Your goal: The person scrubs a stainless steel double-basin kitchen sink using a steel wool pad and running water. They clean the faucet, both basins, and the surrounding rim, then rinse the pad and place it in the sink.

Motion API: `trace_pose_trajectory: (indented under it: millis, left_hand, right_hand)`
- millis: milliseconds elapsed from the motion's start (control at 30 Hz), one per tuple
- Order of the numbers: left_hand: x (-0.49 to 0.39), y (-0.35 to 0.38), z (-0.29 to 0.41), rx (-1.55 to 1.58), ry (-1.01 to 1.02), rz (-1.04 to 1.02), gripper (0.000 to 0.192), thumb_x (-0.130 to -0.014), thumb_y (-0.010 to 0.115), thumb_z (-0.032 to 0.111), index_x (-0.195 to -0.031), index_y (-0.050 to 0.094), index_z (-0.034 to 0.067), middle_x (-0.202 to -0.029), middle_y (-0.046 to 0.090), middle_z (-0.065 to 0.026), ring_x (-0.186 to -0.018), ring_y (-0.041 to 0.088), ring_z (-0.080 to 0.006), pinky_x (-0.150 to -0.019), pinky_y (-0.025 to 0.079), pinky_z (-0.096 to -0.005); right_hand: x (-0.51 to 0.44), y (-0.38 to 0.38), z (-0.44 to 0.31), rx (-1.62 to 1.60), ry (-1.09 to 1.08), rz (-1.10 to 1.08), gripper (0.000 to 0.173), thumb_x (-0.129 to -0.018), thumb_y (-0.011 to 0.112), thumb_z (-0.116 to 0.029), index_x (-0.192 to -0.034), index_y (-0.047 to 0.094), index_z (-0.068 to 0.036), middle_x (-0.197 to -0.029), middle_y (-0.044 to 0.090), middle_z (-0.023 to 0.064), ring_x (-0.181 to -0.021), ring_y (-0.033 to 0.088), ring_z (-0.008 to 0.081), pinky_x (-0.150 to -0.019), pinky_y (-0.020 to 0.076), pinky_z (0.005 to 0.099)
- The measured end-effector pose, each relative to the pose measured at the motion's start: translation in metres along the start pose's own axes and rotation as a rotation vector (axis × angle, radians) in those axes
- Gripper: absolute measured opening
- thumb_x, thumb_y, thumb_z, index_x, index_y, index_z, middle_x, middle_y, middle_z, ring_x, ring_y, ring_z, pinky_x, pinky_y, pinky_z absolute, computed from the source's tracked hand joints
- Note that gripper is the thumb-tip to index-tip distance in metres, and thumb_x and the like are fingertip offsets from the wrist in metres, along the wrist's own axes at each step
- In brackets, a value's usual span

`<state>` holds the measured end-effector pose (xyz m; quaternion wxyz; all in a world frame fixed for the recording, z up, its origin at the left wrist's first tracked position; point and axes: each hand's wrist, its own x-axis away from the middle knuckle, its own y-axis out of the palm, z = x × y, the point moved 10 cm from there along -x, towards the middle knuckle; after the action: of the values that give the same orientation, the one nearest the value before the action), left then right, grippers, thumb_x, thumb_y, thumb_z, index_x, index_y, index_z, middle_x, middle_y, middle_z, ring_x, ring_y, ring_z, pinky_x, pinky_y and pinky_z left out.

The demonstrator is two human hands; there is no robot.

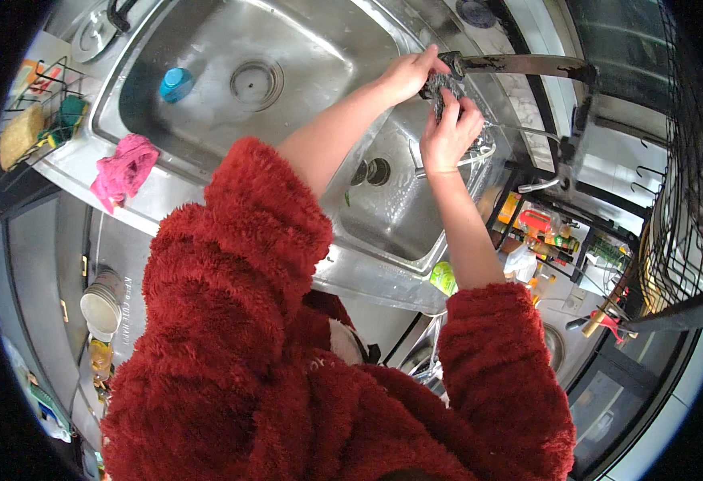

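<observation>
Both my hands are at the back rim of the double steel sink, by the foot of a dark, worn tap [526, 65]. My right hand [455, 133] pinches a grey, mesh-like scourer [446, 90], apparently steel wool, against the tap's foot. Just behind it, my left hand [408, 75] reaches around the same foot; part of its fingers is hidden, so its grip is unclear. Below my right hand lies the smaller bowl [399, 216], wet with droplets, with a drain [378, 172] and a green scrap [347, 198]. A slim metal tap [538, 129] stands to the right.
The larger bowl [207, 132] holds a blue-capped bottle [176, 84]. A pink cloth [126, 168] lies on the front rim. At left, a wire rack [56, 78] carries sponges [21, 137]. A green container [443, 278] stands by the right forearm; bottles [538, 222] crowd a shelf at right.
</observation>
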<state>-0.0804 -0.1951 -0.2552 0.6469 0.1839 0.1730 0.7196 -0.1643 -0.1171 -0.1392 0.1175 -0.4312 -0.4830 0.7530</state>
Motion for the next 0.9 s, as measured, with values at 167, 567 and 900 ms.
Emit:
trace_pose_trajectory:
  millis: [167, 567, 900]
  left_hand:
    - [-0.024, 0.011, -0.025, -0.186, -0.083, -0.045, 0.07, -0.096, 0.022, 0.051, -0.087, 0.069, 0.0, -0.085, 0.065, -0.0066, -0.085, 0.054, -0.0157, -0.086, 0.04, -0.0315]
    - [-0.006, 0.006, -0.01, -0.01, 0.033, -0.029, 0.048, -0.096, 0.039, 0.037, -0.091, 0.066, -0.002, -0.087, 0.066, -0.0092, -0.082, 0.057, -0.0151, -0.079, 0.045, -0.0302]
    - [0.011, 0.016, -0.015, -0.024, 0.038, -0.022, 0.022, -0.093, 0.052, 0.019, -0.102, 0.061, 0.001, -0.093, 0.063, -0.0038, -0.086, 0.055, -0.0123, -0.079, 0.045, -0.0265]
  right_hand:
    - [-0.002, 0.044, 0.002, 0.144, -0.155, 0.032, 0.018, -0.07, 0.06, -0.01, -0.088, 0.057, -0.013, -0.089, 0.053, 0.0057, -0.078, 0.049, 0.0268, -0.071, 0.0387, 0.0395]
    - [0.005, 0.049, 0.008, 0.157, -0.097, 0.121, 0.018, -0.068, 0.056, -0.011, -0.085, 0.059, -0.016, -0.087, 0.052, 0.0044, -0.076, 0.048, 0.0258, -0.067, 0.0345, 0.0391]
    - [0.026, 0.081, -0.007, 0.173, -0.2, -0.123, 0.024, -0.065, 0.058, -0.011, -0.089, 0.059, -0.009, -0.09, 0.05, 0.008, -0.083, 0.047, 0.0283, -0.071, 0.0357, 0.0403]
